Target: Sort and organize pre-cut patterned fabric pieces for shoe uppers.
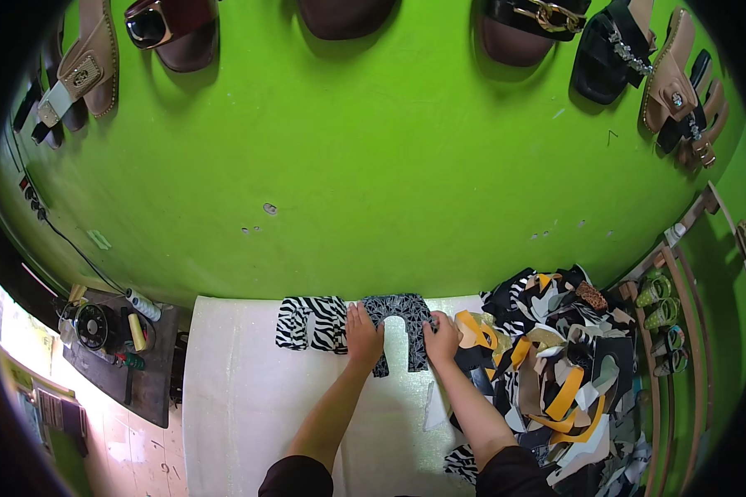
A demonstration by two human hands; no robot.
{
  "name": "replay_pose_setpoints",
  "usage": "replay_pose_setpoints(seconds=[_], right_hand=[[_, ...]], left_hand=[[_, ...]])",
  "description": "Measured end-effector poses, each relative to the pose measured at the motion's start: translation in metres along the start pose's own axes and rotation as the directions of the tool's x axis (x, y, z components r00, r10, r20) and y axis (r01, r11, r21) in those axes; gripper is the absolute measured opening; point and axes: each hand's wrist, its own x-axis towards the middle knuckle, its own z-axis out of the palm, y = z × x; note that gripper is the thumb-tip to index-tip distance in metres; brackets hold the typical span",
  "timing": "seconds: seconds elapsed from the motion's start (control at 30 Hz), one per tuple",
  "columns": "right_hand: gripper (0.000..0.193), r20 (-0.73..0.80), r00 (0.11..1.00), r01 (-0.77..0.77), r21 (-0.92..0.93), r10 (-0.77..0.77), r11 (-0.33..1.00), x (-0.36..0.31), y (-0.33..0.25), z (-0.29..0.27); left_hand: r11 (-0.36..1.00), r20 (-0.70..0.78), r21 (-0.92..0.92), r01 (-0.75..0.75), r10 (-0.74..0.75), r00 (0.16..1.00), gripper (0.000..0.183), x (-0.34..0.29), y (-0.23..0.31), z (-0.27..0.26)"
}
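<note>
An arch-shaped piece of black-and-white patterned material (395, 304) lies near the far edge of the white table, its two legs pointing toward me. My left hand (361, 338) rests flat over its left side, fingers stretched out. At the right edge of the same piece, my right hand (443, 339) has its fingers bent and seems to pinch the border. Just left of my left hand lies a zebra-print piece (327, 321) with a slot-like pale gap in it.
A large heap of scraps (555, 373) in black, white, yellow and zebra print covers the table's right side. The green wall (373, 166) rises behind, with sandals (609, 58) along its top. A dark side table (153, 385) with thread spools stands left; a wooden rack (680, 331) stands right.
</note>
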Motion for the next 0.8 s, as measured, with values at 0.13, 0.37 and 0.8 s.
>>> replay_pose_setpoints(seconds=[0.13, 0.37, 0.8], right_hand=[[0.044, 0.011, 0.988, 0.155, -0.096, -0.154, 0.983, -0.014, -0.021, -0.010], [0.056, 0.369, 0.911, 0.270, -0.196, -0.185, 0.943, -0.031, -0.015, 0.002], [0.036, 0.139, 0.967, 0.201, 0.108, -0.215, 0.974, -0.038, 0.005, -0.078]], left_hand=[[0.995, 0.015, 0.071, 0.065, -0.066, 0.998, 0.073, -0.001, 0.008, -0.004], [0.947, 0.017, 0.306, -0.095, 0.095, 0.995, 0.067, -0.002, 0.010, 0.001], [0.977, -0.012, 0.073, -0.200, 0.201, 0.980, 0.061, -0.041, 0.033, -0.060]])
